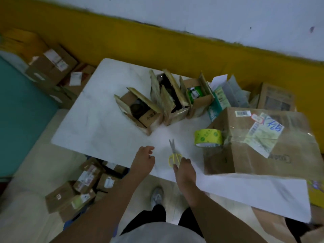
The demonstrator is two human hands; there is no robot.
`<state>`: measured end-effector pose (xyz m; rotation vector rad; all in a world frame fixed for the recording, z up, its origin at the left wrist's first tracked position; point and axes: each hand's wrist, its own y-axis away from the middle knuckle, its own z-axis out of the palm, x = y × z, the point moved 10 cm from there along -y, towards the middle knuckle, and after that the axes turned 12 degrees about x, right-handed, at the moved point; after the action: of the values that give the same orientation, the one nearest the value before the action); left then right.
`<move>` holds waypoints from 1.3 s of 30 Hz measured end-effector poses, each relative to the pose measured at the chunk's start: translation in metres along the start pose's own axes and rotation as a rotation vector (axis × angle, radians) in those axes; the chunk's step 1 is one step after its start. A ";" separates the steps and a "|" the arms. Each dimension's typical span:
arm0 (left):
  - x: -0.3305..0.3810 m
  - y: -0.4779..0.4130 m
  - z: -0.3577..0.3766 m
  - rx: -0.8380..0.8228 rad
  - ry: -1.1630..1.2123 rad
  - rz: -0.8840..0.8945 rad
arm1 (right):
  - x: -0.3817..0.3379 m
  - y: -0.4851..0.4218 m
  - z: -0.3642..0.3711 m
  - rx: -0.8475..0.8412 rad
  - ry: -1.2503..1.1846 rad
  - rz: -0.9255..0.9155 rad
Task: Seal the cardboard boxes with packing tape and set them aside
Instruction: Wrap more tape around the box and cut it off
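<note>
Three small open cardboard boxes stand in a row on the white table [98, 123]: one [147, 118] nearest, one [172, 102] in the middle, one [199, 99] to the right, all with flaps up. A large taped box [259, 155] with labels fills the table's right side. A yellow-green tape roll [208, 137] sits against its left face. Yellow-handled scissors [173, 151] lie at the near edge, blades pointing away. My right hand [185, 172] has its fingers curled over the scissors' handle. My left hand [143, 159] hovers just to the left, loosely curled and holding nothing.
A green-and-white carton [219, 100] and loose papers lie behind the large box, with another brown box [275, 98] beyond. Piles of sealed boxes sit on the floor at the far left [52, 65] and near left [78, 192]. A yellow wall band runs behind the table.
</note>
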<state>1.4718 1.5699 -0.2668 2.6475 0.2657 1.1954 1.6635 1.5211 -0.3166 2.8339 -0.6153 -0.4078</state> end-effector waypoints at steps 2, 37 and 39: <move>-0.008 0.007 0.008 -0.023 -0.036 -0.007 | -0.009 -0.008 0.006 -0.001 -0.052 0.005; 0.221 -0.019 0.092 -0.567 -0.010 0.384 | 0.083 -0.048 -0.275 0.441 -0.815 0.130; 0.216 -0.012 0.088 -0.627 0.012 0.369 | 0.076 -0.035 -0.287 0.316 -0.846 0.139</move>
<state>1.6784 1.6248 -0.1729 2.1757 -0.5350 1.1475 1.8318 1.5619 -0.0732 2.7714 -1.0840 -1.6381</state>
